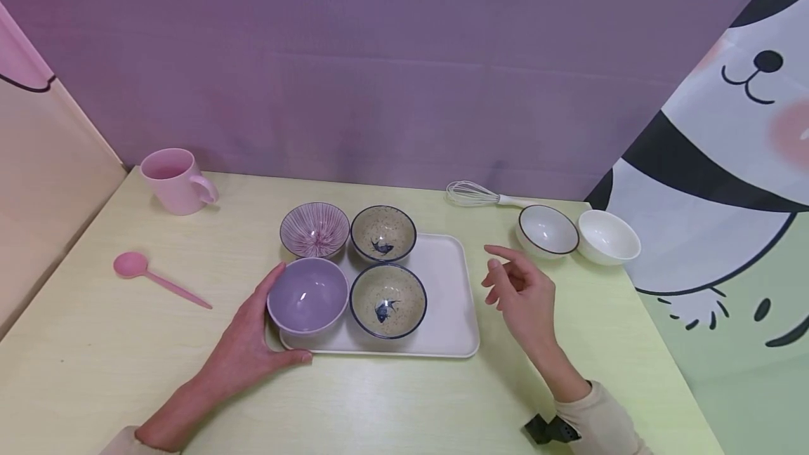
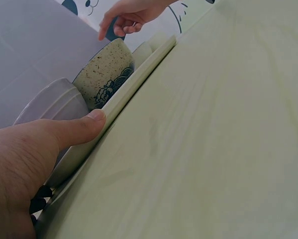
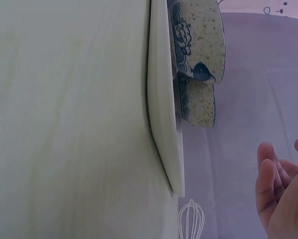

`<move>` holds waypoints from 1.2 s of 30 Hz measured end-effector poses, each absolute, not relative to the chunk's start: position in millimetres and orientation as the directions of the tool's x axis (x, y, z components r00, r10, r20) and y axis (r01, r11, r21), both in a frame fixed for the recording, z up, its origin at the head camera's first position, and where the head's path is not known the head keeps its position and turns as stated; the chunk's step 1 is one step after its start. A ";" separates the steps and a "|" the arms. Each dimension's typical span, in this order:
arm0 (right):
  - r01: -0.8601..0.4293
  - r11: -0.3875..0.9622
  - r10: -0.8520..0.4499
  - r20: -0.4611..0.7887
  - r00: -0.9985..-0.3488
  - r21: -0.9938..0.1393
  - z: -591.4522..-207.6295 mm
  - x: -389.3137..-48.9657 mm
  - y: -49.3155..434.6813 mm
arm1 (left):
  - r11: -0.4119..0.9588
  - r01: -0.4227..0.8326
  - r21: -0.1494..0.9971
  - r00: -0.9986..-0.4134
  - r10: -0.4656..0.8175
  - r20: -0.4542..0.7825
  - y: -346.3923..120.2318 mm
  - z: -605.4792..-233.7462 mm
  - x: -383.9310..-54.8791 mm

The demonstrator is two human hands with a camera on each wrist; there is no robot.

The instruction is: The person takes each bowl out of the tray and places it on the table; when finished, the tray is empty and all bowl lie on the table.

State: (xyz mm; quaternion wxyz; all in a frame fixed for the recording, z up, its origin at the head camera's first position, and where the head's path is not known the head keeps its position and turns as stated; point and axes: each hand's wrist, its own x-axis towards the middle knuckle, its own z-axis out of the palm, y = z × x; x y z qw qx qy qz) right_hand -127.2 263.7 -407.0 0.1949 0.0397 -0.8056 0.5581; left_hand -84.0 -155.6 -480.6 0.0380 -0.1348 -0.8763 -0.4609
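At the front left corner of the white tray (image 1: 445, 293), my left hand (image 1: 243, 339) grips the tray around the purple bowl (image 1: 307, 297). In the left wrist view, the thumb (image 2: 89, 127) lies along the tray's front rim, close by the bowl; most other fingers are hidden. A speckled bowl with a blue fish (image 1: 388, 300) stands beside the purple one. Behind them are another speckled bowl (image 1: 382, 230) and a purple-striped bowl (image 1: 314, 230). Right of the tray, my right hand (image 1: 523, 293) hovers with nothing in it, its index finger extended and the others loosely curled.
A white bowl with a dark rim (image 1: 548, 230) and a plain white bowl (image 1: 608, 239) stand at the back right. Behind them lies a white whisk (image 1: 474, 194). To the left are a pink mug (image 1: 177, 188) and a pink spoon (image 1: 131, 265). A purple backdrop (image 1: 379, 76) borders the table.
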 end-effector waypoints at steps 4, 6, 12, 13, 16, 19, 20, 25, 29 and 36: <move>-0.279 0.373 0.131 0.348 -0.928 -0.885 -408.9 -124.3 257.9 | 0.543 0.269 0.796 -0.961 0.201 0.188 -155.6 -481.8 -84.5; -0.265 0.381 0.121 0.332 -0.935 -0.886 -409.6 -122.6 255.2 | 0.538 0.268 0.800 -0.962 0.201 0.187 -155.4 -482.3 -84.7; -0.238 0.377 0.076 0.285 -0.955 -0.895 -412.1 -116.5 245.5 | 0.537 0.253 0.804 -0.965 0.200 0.170 -155.0 -480.5 -83.7; -0.236 0.374 0.068 0.280 -0.958 -0.897 -412.9 -115.6 243.7 | 0.539 0.251 0.804 -0.965 0.199 0.168 -155.2 -480.0 -83.5; -0.240 0.363 0.037 0.271 -0.962 -0.900 -414.9 -112.5 238.3 | 0.540 0.252 0.803 -0.965 0.202 0.168 -155.6 -478.7 -83.9; -0.248 0.355 -0.023 0.257 -0.966 -0.901 -415.5 -109.0 234.4 | 0.535 0.254 0.806 -0.964 0.204 0.168 -155.8 -478.3 -84.0; -0.250 0.352 -0.046 0.250 -0.967 -0.902 -415.6 -108.0 233.4 | 0.533 0.255 0.807 -0.964 0.204 0.170 -155.8 -478.3 -84.1; -0.208 0.347 -0.143 0.168 -0.975 -0.914 -417.6 -104.6 228.3 | 0.526 0.254 0.812 -0.964 0.204 0.169 -155.6 -478.1 -83.9; -0.163 0.373 -0.208 0.089 -0.974 -0.914 -421.3 -103.3 224.0 | 0.524 0.256 0.812 -0.964 0.205 0.172 -155.5 -478.3 -83.9; -0.131 0.378 -0.323 0.003 -0.946 -0.916 -431.2 -102.8 216.0 | 0.525 0.264 0.809 -0.962 0.206 0.180 -155.8 -479.6 -84.0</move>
